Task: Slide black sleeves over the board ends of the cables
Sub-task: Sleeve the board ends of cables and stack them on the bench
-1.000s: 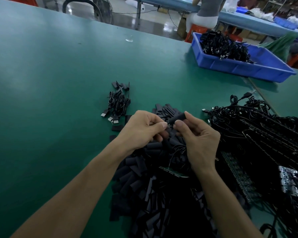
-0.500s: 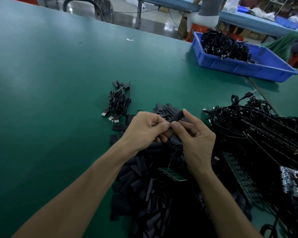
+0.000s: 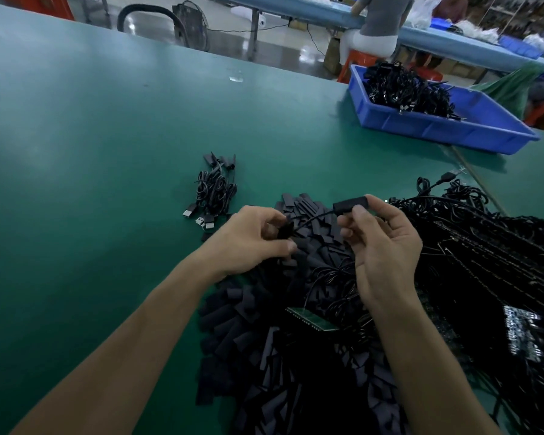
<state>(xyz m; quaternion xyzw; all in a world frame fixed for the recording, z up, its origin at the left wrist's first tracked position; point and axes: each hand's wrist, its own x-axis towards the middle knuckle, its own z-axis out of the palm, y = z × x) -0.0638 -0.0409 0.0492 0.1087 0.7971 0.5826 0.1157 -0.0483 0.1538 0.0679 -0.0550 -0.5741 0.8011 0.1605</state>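
Over the heap [image 3: 264,340] of loose sleeves at the near side of the desk [image 3: 107,152], the right hand [image 3: 387,246] pinches one sleeve [image 3: 350,205] between thumb and fingertips. The left hand [image 3: 252,243] has its fingers curled on the cable [image 3: 314,216] that runs into that sleeve; what else it holds I cannot tell. The sleeve looks threaded on and seems to hide the cable's end, so this piece is probably at or near its final seating. Little of the job looks done. To the left, well apart, lies a small bundle [image 3: 215,189] of coiled cables with plugs and dark ends, likely the finished ones. On the right a large tangle [image 3: 500,246] with bare boards awaits, and a green board [image 3: 311,320] lies on the heap below the right wrist. A blue bin [image 3: 437,127] farther back holds more cables. The tangle sits just beside the right hand, so its loops could snag a pulled cable. A person sits at another bench behind.
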